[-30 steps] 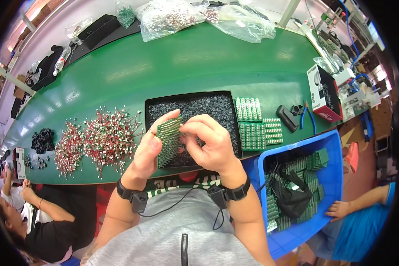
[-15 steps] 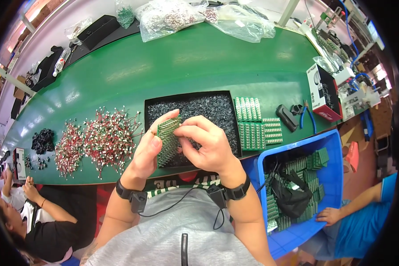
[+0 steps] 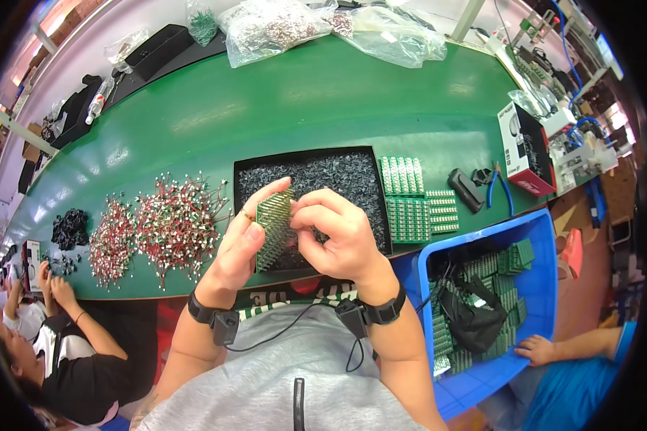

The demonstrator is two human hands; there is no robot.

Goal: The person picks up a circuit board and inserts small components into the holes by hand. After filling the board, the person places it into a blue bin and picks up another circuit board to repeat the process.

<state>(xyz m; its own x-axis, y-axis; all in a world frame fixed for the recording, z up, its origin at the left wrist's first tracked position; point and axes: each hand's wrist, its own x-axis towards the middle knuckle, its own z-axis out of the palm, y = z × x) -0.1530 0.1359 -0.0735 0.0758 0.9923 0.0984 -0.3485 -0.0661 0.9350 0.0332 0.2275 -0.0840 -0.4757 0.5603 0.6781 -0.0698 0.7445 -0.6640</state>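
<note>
My left hand holds a green circuit board panel by its edges, tilted up on its side, with rows of thin metal pins standing out of it. Right beside the panel's right edge is my right hand, its thumb and fingertips pinched together. Whatever sits in that pinch is too small or hidden to make out. Under both hands lies a shallow black tray filled with small dark parts. Stacked green circuit board panels rest against the tray's right side.
Heaps of red-and-white wired connectors and a black pile lie left. Right are a black case, blue-handled pliers and an open carton. A blue bin holds boards. Co-workers sit at both sides; one person's hand touches the bin.
My right hand's fingertips have drawn slightly away to the right from the panel. The left hand keeps its hold. The co-worker at left has moved their hands up toward the table.
</note>
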